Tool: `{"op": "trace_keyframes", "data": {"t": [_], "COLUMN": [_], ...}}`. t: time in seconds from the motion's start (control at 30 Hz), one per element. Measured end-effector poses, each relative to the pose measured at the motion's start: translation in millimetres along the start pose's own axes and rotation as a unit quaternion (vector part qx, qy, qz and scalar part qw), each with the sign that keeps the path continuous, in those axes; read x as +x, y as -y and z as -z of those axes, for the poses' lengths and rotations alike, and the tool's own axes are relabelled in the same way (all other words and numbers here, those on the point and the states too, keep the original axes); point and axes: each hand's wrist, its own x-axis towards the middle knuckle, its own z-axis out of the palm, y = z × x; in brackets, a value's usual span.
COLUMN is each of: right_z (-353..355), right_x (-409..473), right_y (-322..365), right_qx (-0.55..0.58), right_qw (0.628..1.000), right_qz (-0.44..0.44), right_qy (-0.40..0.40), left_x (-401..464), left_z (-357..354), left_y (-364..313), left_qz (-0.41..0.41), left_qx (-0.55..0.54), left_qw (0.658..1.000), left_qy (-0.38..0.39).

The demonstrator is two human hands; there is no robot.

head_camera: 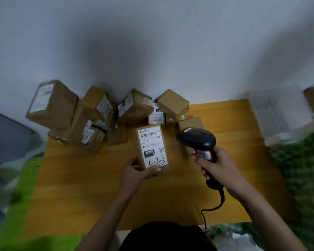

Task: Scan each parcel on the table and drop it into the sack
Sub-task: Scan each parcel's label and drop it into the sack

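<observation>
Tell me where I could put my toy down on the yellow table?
The near half of the table is bare, between the left hand holding the labelled parcel and the table's left edge. There is also bare wood right of the scanner, up to the white trays. The back is crowded with piled parcels.

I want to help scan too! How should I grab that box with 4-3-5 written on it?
Hold the box by its near short end, coming from your own side, as the left hand does: fingers on the left side, thumb on the label's bottom edge. It is long and narrow with the label facing up, so this probably keeps the barcode at the far end uncovered for the scanner.
</observation>
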Motion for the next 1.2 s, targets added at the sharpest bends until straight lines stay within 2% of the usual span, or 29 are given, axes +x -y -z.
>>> {"op": "trace_keyframes", "data": {"t": [0.23, 0.77, 0.97, 1.2], "right_z": [-11.4, -5.7, -12.7, -40.5], "right_x": [-16.2, -19.5, -26.8, -37.8], "right_y": [33.5, 64.4, 72.8, 58.7], "right_qx": [0.005, -0.032, -0.071, -0.132], "right_qw": [0.997, 0.988, 0.976, 0.936], "right_qz": [0.017, 0.043, 0.078, 0.093], "right_qy": [0.076, 0.146, 0.188, 0.312], "left_x": [-27.7, -53.5, -81.6, -145.5], "left_z": [2.2, 9.3, 17.9, 13.2], "left_y": [-23.6, -33.5, -29.2, 26.5], "left_qz": [-0.044, -0.078, -0.057, 0.0], "left_qx": [-0.069, -0.11, -0.131, -0.183], "left_qw": [0.994, 0.982, 0.972, 0.935], "left_qy": [-0.073, -0.132, -0.189, -0.303]}}
